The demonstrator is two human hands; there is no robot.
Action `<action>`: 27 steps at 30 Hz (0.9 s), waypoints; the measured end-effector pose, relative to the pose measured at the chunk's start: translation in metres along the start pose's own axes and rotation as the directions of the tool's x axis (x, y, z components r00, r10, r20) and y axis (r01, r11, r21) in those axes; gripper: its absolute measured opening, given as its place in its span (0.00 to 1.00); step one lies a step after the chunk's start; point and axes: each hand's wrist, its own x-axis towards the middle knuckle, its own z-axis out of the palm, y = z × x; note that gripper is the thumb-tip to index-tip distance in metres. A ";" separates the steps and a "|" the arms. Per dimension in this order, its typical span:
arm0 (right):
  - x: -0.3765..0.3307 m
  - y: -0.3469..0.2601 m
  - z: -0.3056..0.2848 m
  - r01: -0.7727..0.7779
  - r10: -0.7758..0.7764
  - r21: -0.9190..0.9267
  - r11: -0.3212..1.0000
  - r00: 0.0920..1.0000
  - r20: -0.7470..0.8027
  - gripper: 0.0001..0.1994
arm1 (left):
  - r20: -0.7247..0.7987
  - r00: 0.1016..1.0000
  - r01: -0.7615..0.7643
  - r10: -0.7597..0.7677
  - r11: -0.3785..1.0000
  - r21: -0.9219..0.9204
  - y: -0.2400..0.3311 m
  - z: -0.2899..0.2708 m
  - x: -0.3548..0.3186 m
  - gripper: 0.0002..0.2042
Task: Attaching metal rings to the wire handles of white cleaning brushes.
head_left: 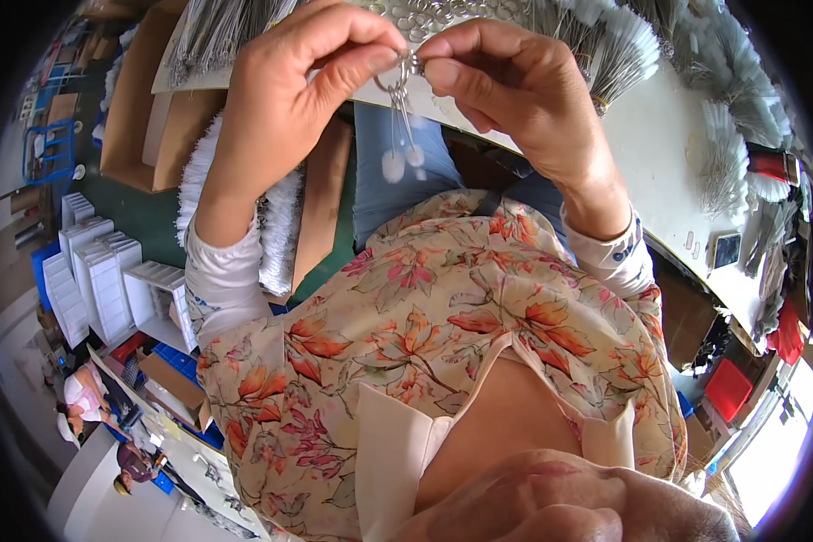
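Above the table's near edge, my left hand [285, 90] pinches a small metal ring [390, 84] between thumb and forefinger. A few thin wire brushes with white fluffy tips [394, 165] hang from this ring, slightly blurred. My right hand [528, 95] is closed in a pinch right beside the ring, its fingertips on a small shiny metal piece; whether that is part of the ring or a separate piece, I cannot make out. Just beyond both hands, loose metal rings [434, 11] lie in a pile on the white table [686, 194].
Bundles of white-bristled wire brushes [625, 54] lie at the right, with more wire bundles [221, 41] at the far left. A cardboard box [135, 135] stands left; another box [321, 208] holds white brushes below my left forearm. A phone-like device [725, 250] rests on the table's right.
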 end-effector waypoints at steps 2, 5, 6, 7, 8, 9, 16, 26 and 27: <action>0.001 0.005 -0.001 -0.020 0.014 0.124 0.992 0.999 0.046 0.08 | -0.015 0.980 0.196 -0.198 0.975 -0.102 -0.005 0.003 -0.001 0.08; 0.009 0.012 -0.002 -0.147 0.141 0.127 0.981 0.989 0.052 0.08 | 0.072 0.965 0.253 -0.253 0.817 -0.518 -0.015 0.011 0.002 0.05; 0.010 0.012 -0.002 -0.211 0.211 0.327 0.921 0.977 0.035 0.07 | 0.033 0.973 0.216 -0.228 0.854 -0.473 -0.003 0.013 0.004 0.06; 0.011 0.012 -0.001 -0.216 0.217 0.318 0.923 0.976 0.032 0.07 | 0.033 0.974 0.213 -0.226 0.850 -0.483 -0.006 0.011 0.007 0.06; 0.012 0.011 0.001 -0.204 0.207 0.300 0.932 0.978 0.020 0.07 | -0.074 0.991 -0.117 0.113 0.992 -0.055 -0.012 0.008 0.011 0.06; 0.014 0.011 0.004 -0.190 0.195 0.285 0.940 0.981 0.013 0.07 | -0.021 0.895 -0.401 0.445 0.825 0.399 -0.016 0.006 0.012 0.06; 0.021 0.027 0.002 -0.139 0.144 0.219 0.966 0.990 -0.003 0.06 | 0.192 0.956 0.294 -0.223 0.720 -0.628 -0.016 0.002 0.014 0.05; 0.027 0.062 0.011 0.025 -0.001 0.135 0.991 0.985 -0.170 0.06 | 0.074 0.931 0.159 -0.357 0.215 -0.964 -0.054 0.048 0.025 0.07; 0.028 0.061 0.011 0.020 0.002 0.134 0.991 0.986 -0.167 0.06 | 0.096 0.915 0.174 -0.391 0.170 -0.970 -0.054 0.050 0.026 0.07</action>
